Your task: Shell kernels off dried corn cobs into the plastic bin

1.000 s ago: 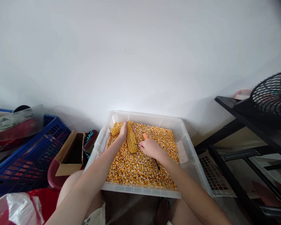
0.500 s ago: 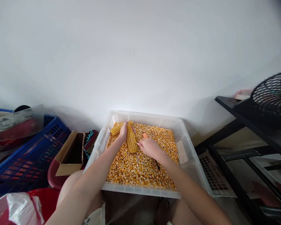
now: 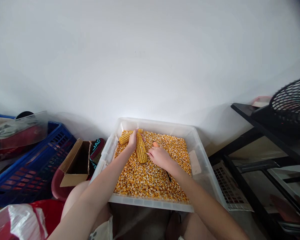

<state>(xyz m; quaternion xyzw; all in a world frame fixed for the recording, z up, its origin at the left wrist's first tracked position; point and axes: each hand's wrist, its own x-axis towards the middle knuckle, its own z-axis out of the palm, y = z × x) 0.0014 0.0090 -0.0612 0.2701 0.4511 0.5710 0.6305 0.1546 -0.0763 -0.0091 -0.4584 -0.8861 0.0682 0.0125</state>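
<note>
The cob (image 3: 141, 151) lies on loose kernels (image 3: 150, 186), left of the middle in a translucent tub (image 3: 150, 202) before a white wall (image 3: 150, 66). At the scene's left stands a blue crate (image 3: 40, 176); right of it, a box (image 3: 77, 166) shows above a red basin (image 3: 57, 186), beside a dark bag (image 3: 96, 150) lettered "JAG." In the tub's far left part, a second cob (image 3: 125, 137) rests on the kernels, its right end hidden by the left hand (image 3: 133, 138), which is wrapped about the cob's far end. That hold looks like the weak point: gripped at one end only, the cob could roll or skid on the loose bed if pushed sideways near its free end. Next, the right hand (image 3: 160, 156) is curled narrow, fingertips at the cob's right edge; whether they pinch anything cannot be told. A slip there could carry the fingers across the cob, and a hard shove could flick kernels over the near rim. An orange piece (image 3: 155, 144) shows just beyond the right hand, a black piece (image 3: 168, 176) beside its forearm; a low sweep might bury either. At right, a fan (image 3: 291, 103) sits on a black rack (image 3: 252, 115).
</note>
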